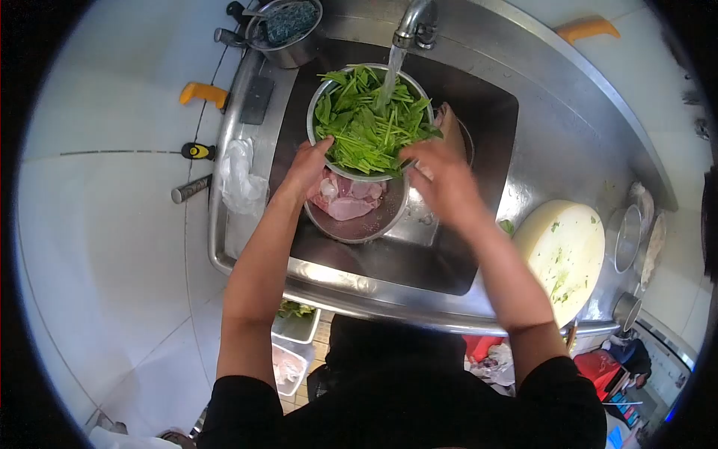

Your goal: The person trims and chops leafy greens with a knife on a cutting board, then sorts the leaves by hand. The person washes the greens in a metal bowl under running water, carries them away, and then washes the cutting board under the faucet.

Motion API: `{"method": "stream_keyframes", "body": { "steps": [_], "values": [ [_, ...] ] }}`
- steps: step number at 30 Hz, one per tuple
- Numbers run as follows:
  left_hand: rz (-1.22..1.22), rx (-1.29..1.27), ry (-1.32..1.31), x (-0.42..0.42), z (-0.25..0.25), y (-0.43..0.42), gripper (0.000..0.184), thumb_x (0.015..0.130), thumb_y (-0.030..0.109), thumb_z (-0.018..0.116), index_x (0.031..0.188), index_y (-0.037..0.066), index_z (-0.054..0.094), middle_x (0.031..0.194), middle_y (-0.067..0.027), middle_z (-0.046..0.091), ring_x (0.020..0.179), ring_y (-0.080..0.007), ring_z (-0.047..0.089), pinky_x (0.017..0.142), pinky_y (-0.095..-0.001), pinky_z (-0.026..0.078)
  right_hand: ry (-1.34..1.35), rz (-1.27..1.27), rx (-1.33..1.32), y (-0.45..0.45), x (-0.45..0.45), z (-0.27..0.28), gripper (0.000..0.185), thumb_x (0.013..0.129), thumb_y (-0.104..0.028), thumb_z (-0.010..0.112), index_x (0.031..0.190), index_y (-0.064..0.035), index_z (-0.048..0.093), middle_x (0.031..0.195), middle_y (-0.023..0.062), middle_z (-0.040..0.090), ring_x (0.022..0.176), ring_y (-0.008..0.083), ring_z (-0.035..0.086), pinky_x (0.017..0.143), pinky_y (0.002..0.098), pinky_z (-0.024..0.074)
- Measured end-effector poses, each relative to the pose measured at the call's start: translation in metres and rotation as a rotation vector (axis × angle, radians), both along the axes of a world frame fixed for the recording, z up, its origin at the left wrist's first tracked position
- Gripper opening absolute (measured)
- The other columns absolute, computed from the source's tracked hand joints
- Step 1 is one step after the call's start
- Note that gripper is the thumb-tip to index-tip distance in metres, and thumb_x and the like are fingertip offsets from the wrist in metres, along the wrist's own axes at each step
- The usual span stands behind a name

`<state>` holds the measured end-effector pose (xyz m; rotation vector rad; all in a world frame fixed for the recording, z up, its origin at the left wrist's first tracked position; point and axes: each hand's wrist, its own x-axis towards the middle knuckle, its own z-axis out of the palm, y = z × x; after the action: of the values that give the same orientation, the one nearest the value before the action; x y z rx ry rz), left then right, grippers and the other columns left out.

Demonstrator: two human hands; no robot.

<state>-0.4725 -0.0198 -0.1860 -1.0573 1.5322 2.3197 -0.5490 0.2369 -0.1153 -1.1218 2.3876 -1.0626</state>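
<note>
A metal bowl [311, 123] heaped with cut green leafy vegetables [366, 123] sits under the running water in the sink. At its lower left, my left hand [308, 163] is closed on the rim, thumb over the edge. My right hand [443, 179], smeared by motion, is at the bowl's right edge, its visible fingers apart and close to the leaves. Partly beneath this bowl is a second metal bowl [359, 230] with raw pink meat [345, 200] in it. To the right, another piece of meat with skin [451, 135] is partly hidden by my right hand.
Water runs from the faucet [411, 28] into the leaves. A round cutting board [565, 254] with green scraps lies on the right counter. A metal pot [292, 37] with scouring pads stands upper left. Plastic bag [243, 179] lies on the left ledge; knife handles [203, 93] stick out along it.
</note>
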Motion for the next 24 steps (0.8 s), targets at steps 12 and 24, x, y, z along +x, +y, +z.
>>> {"method": "stream_keyframes", "body": {
  "steps": [12,24],
  "values": [
    [-0.136,-0.004,0.013,-0.016,-0.028,0.022,0.028,0.100,0.024,0.047,0.107,-0.001,0.058,0.085,-0.0059,0.064,0.059,-0.0112,0.056,0.046,-0.0253,0.041,0.117,0.113,0.482,-0.051,-0.093,-0.050,0.053,0.080,-0.020,0.067,0.131,-0.0161,0.054,0.120,0.0192,0.060,0.112,0.0372,0.057,0.096,0.0410,0.0458],
    [0.053,0.061,0.030,-0.043,-0.033,0.028,0.028,0.100,0.029,0.049,0.105,0.003,0.057,0.081,-0.0042,0.062,0.060,-0.0109,0.053,0.046,-0.0253,0.040,0.185,0.095,0.497,-0.085,-0.074,-0.045,0.055,0.083,-0.024,0.066,0.135,-0.0209,0.051,0.142,0.0258,0.038,0.130,0.0375,0.043,0.102,0.0408,0.0435]
  ]
}}
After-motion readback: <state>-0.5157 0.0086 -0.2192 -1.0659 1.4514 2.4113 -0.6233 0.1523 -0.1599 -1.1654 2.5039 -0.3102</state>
